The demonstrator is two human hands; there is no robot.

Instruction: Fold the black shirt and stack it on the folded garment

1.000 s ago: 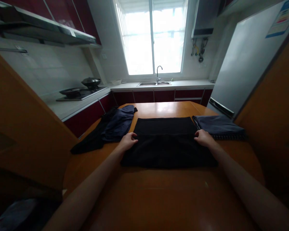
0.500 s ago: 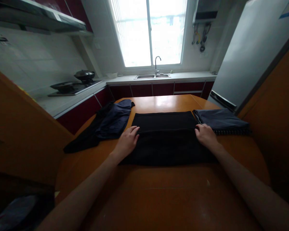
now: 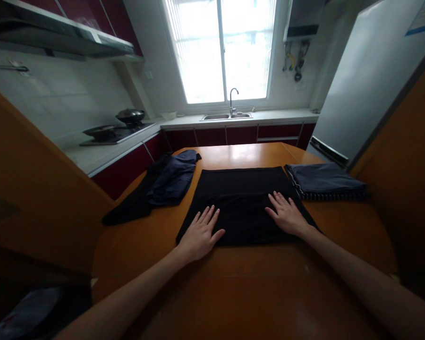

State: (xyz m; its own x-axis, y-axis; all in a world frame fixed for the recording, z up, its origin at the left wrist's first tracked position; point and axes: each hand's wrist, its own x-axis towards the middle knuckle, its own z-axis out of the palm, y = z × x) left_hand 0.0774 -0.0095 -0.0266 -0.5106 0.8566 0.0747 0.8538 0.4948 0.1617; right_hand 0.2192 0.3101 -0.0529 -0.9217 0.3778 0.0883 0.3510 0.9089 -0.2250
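Both hands have slid in from the edges: left hand [image 3: 201, 233] and right hand [image 3: 286, 216] now lie flat, fingers spread, smoothing the folded black garment [image 3: 246, 198] on the counter [image 3: 255, 283]

A home kitchen is showing itself: a sink [image 3: 226, 116] sitting under the window [image 3: 221, 49], a stove [image 3: 115, 132], a fridge [image 3: 368, 85].
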